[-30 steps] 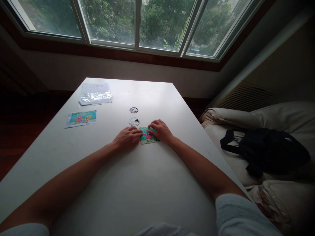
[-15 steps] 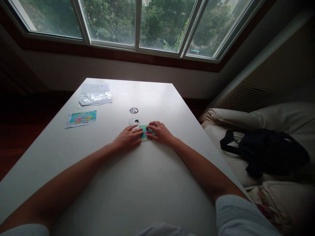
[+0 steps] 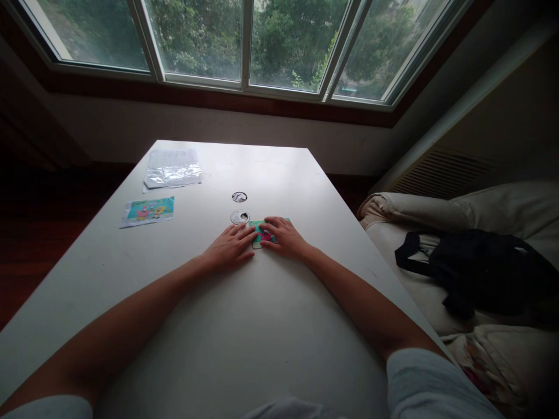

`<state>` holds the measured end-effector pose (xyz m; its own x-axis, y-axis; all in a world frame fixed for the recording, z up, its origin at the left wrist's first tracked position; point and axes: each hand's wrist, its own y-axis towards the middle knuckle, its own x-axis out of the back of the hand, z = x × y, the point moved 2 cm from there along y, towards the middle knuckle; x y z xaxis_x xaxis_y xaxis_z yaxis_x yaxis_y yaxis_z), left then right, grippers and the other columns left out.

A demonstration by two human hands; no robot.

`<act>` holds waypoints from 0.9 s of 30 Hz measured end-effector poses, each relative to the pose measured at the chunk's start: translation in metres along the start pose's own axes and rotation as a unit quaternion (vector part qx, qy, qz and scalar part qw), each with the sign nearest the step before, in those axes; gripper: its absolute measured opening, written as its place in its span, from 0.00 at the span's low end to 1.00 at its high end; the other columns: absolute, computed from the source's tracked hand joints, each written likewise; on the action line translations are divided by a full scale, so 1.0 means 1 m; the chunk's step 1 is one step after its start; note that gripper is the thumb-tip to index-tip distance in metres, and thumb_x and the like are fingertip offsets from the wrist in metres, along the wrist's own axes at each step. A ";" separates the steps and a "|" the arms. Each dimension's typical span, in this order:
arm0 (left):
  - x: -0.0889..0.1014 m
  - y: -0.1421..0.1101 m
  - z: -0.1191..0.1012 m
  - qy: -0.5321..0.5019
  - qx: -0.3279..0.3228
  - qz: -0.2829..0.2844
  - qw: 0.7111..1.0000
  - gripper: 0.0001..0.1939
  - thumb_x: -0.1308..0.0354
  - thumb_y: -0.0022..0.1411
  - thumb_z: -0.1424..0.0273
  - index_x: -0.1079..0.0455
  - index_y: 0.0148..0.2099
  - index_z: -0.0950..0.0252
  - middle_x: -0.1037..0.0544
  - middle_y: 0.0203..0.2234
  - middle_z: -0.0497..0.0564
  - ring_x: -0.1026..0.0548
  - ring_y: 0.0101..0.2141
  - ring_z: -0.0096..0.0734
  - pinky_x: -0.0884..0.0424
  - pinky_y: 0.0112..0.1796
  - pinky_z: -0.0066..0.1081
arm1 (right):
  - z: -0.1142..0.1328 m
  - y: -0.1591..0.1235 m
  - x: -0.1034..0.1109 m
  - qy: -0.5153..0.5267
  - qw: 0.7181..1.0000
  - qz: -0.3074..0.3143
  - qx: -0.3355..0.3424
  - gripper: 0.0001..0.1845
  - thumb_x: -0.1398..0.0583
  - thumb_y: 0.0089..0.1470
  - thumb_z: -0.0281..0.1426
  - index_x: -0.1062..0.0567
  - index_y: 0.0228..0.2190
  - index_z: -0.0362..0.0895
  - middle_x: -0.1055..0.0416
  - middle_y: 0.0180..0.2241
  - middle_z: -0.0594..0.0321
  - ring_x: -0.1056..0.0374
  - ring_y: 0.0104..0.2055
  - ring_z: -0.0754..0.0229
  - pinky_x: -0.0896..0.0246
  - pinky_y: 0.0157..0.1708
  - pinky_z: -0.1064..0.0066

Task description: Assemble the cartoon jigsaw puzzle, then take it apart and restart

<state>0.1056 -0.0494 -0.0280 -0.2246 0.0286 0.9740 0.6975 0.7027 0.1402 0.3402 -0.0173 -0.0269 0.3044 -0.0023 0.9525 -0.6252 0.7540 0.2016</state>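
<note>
A small teal and pink cartoon picture (image 3: 257, 239) lies flat on the white table (image 3: 244, 326), partly covered by my fingers. Whether it is one card or joined puzzle pieces, I cannot tell. My left hand (image 3: 230, 244) rests palm down with fingers stretched out, their tips at the picture's left edge. Across the picture's right part lies my right hand (image 3: 285, 235), fingers spread and pressing on it; a green corner shows beyond the knuckles. To the left lies a printed cartoon sheet (image 3: 151, 211) in matching colours.
Two round cable holes, a farther one (image 3: 239, 197) and a nearer one (image 3: 239, 217), sit just beyond my hands. A clear plastic bag (image 3: 172, 174) lies on papers at the far left. Right of the table, a dark bag (image 3: 489, 267) rests on a pale sofa (image 3: 419, 209).
My right hand has shifted slightly on the picture, and a green corner now shows past it. The left fingers cover less of its lower left edge. The camera view has turned a little.
</note>
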 end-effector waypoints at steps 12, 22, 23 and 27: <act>0.001 0.007 0.000 0.013 0.008 0.021 1.000 0.36 0.61 0.73 0.46 0.51 0.75 0.56 0.47 0.72 0.50 0.54 0.72 0.51 0.56 0.69 0.54 | -0.012 0.009 -0.009 -0.051 0.997 0.014 -0.064 0.35 0.52 0.67 0.53 0.37 0.66 0.48 0.47 0.70 0.52 0.52 0.72 0.46 0.58 0.70 0.52; 0.001 -0.002 0.013 0.051 0.112 -0.001 0.992 0.39 0.63 0.72 0.44 0.52 0.76 0.59 0.55 0.74 0.52 0.60 0.73 0.48 0.57 0.69 0.52 | -0.025 0.021 -0.001 -0.070 0.991 0.051 -0.104 0.34 0.56 0.69 0.51 0.42 0.69 0.51 0.53 0.73 0.56 0.58 0.74 0.46 0.63 0.69 0.46; 0.002 -0.003 0.019 0.052 0.132 0.001 0.990 0.40 0.63 0.72 0.43 0.53 0.76 0.59 0.55 0.74 0.53 0.60 0.73 0.48 0.57 0.69 0.52 | -0.029 0.023 0.000 -0.069 0.991 0.054 -0.103 0.34 0.56 0.69 0.51 0.42 0.69 0.50 0.53 0.73 0.56 0.58 0.74 0.47 0.63 0.69 0.47; 0.004 -0.008 0.038 0.047 0.169 0.027 0.984 0.41 0.64 0.71 0.42 0.56 0.76 0.59 0.57 0.74 0.54 0.58 0.73 0.49 0.58 0.69 0.52 | -0.038 0.031 0.003 -0.062 0.990 0.049 -0.121 0.32 0.56 0.70 0.47 0.40 0.68 0.48 0.51 0.72 0.55 0.57 0.74 0.47 0.61 0.69 0.47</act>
<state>0.0735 -0.0280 -0.0320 -0.1187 0.0182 0.9928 0.4365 0.8990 0.0357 0.3490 0.0314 -0.0267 0.1512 0.0093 0.9885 -0.4530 0.8894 0.0609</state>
